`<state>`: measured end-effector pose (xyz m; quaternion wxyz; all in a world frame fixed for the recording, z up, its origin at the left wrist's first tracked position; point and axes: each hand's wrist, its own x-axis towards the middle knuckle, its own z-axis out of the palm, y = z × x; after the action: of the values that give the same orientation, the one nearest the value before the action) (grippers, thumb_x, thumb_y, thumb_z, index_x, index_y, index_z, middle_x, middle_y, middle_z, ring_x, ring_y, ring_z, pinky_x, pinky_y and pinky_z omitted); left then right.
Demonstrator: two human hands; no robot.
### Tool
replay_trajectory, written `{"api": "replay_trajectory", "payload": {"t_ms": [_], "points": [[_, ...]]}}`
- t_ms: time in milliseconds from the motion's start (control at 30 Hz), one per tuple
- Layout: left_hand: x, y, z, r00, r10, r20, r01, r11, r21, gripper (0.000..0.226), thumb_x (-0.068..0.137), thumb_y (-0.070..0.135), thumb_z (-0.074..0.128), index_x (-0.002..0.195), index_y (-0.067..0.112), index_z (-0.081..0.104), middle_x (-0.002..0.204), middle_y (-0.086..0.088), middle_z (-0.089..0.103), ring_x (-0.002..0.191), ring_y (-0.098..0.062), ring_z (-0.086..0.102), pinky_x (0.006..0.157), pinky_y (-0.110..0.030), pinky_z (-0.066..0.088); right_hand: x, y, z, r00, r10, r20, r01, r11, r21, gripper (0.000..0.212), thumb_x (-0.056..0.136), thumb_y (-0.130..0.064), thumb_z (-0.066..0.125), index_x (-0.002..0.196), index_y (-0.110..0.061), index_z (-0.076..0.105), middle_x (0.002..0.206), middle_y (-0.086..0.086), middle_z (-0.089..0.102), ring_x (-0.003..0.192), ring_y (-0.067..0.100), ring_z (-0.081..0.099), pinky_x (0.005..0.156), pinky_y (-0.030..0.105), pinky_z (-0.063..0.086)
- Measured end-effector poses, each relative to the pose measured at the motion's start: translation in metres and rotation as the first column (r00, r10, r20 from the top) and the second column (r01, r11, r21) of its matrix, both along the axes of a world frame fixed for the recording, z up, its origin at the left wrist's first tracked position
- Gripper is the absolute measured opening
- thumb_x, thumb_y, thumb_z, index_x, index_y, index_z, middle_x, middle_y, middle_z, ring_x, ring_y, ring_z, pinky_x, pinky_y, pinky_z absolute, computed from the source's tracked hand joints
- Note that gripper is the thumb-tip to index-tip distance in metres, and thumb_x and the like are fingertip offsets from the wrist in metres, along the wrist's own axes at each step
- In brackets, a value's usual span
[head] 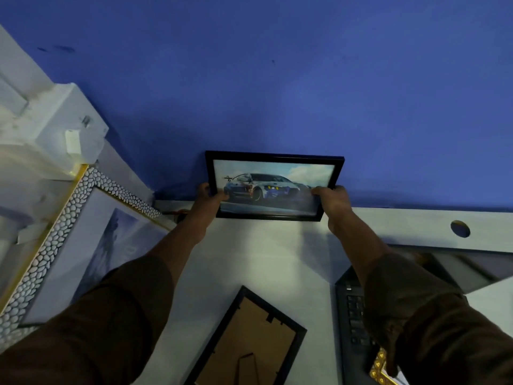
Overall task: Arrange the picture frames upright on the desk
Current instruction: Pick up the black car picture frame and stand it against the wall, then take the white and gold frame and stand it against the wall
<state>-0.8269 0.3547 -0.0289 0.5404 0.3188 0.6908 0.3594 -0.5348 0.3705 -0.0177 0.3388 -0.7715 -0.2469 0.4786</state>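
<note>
Nearest the camera: two dark brown sleeves [116,323], one on each arm, reaching away over the white desk [249,262].
Frames counted: four in sight, though the fourth is only a gold corner [378,369] at the near right edge, so I may be miscounting.
Car frame [273,186]: thin black border, landscape, showing a silver-blue car under pale cloud; held upright at the far edge of the desk against the blue wall [277,79].
Left hand [206,200]: gripping the car frame's left side, thumb across the front.
Right hand [334,201]: gripping its right side, thumb on the glass.
Face-down frame [249,340]: black, near centre, flat on the desk, brown backing and stand uppermost.
Pebbled frame [69,245]: large, white-studded with gold trim, at the left, tilted.
Keyboard [352,315]: one, black, near right, partly under the right sleeve.
Desk hole [460,228]: one, round, far right.
</note>
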Motion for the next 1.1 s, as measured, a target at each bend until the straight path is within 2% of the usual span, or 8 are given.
{"api": "replay_trajectory", "payload": {"t_ms": [167,233,367,500,700,867,967,1100], "points": [[0.013,-0.023,0.009,0.993,0.115,-0.032,-0.116,0.993,-0.019,0.066,0.097,0.019,0.062,0.153,0.011,0.029,0.144,-0.004,0.043,0.122,-0.025,0.046,0.095,-0.030,0.036,-0.021,-0.032,-0.002,0.994,-0.109,-0.006,0.109,0.994,0.029,0.074,0.085,-0.039,0.072,0.144,-0.009,0.040,0.135,0.014,0.058,0.118,0.036,0.059,0.102,0.050,0.050],[0.018,-0.050,0.012,0.989,0.149,-0.023,-0.150,0.986,-0.074,0.071,0.097,0.023,0.062,0.157,0.012,0.026,0.157,-0.007,0.036,0.138,-0.027,0.041,0.101,-0.030,0.034,-0.037,-0.056,-0.004,0.993,-0.088,-0.074,0.090,0.996,0.025,0.077,0.078,-0.045,0.071,0.142,-0.013,0.043,0.122,0.010,0.060,0.103,0.029,0.060,0.088,0.042,0.051],[0.013,-0.129,0.010,0.942,0.331,0.056,-0.322,0.938,-0.131,0.068,0.094,0.024,0.067,0.154,0.009,0.037,0.159,-0.008,0.039,0.141,-0.029,0.042,0.116,-0.042,0.034,-0.081,-0.082,-0.008,0.953,0.185,-0.241,-0.196,0.980,-0.023,0.031,0.097,-0.024,0.058,0.126,-0.015,0.057,0.114,0.004,0.061,0.103,0.023,0.056,0.085,0.035,0.047],[-0.004,-0.229,0.006,0.884,0.465,0.047,-0.448,0.871,-0.204,0.055,0.095,0.022,0.065,0.146,0.012,0.044,0.149,-0.011,0.049,0.134,-0.030,0.049,0.111,-0.041,0.039,-0.140,-0.079,-0.009,0.868,0.418,-0.269,-0.439,0.898,-0.018,0.035,0.099,-0.018,0.059,0.129,-0.001,0.061,0.108,0.012,0.057,0.096,0.024,0.054,0.064,0.027,0.041],[-0.066,-0.307,-0.007,0.762,0.644,-0.072,-0.633,0.717,-0.292,0.052,0.092,0.023,0.065,0.139,0.007,0.051,0.142,-0.021,0.055,0.123,-0.036,0.056,0.106,-0.045,0.043,-0.242,-0.066,0.000,0.684,0.726,-0.071,-0.720,0.688,0.091,0.059,0.092,-0.025,0.068,0.146,-0.012,0.047,0.142,0.015,0.057,0.119,0.028,0.059,0.097,0.039,0.051],[-0.108,-0.297,-0.003,0.808,0.548,-0.216,-0.577,0.810,-0.106,0.044,0.092,0.012,0.069,0.131,0.001,0.053,0.129,-0.013,0.061,0.103,-0.020,0.055,0.082,-0.022,0.045,-0.295,-0.060,0.031,0.461,0.867,0.190,-0.876,0.411,0.251,0.062,0.100,-0.018,0.057,0.157,-0.019,0.031,0.158,0.005,0.042,0.142,0.025,0.043,0.115,0.039,0.038],[-0.120,-0.279,-0.002,0.879,0.400,-0.259,-0.442,0.887,-0.133,0.038,0.095,0.013,0.065,0.131,0.004,0.057,0.125,-0.004,0.062,0.113,-0.021,0.058,0.094,-0.024,0.043,-0.311,-0.053,0.038,0.389,0.887,0.251,-0.907,0.320,0.275,0.049,0.101,-0.013,0.053,0.148,-0.016,0.041,0.147,0.010,0.053,0.132,0.029,0.053,0.107,0.040,0.045],[-0.120,-0.271,-0.006,0.904,0.300,-0.305,-0.372,0.903,-0.214,0.023,0.101,0.025,0.058,0.091,0.006,0.066,0.098,-0.011,0.066,0.101,-0.030,0.063,0.085,-0.027,0.044,-0.310,-0.052,0.037,0.384,0.880,0.278,-0.907,0.304,0.290,0.035,0.100,-0.019,0.058,0.133,-0.011,0.052,0.130,0.010,0.063,0.119,0.027,0.060,0.102,0.042,0.049]]}}
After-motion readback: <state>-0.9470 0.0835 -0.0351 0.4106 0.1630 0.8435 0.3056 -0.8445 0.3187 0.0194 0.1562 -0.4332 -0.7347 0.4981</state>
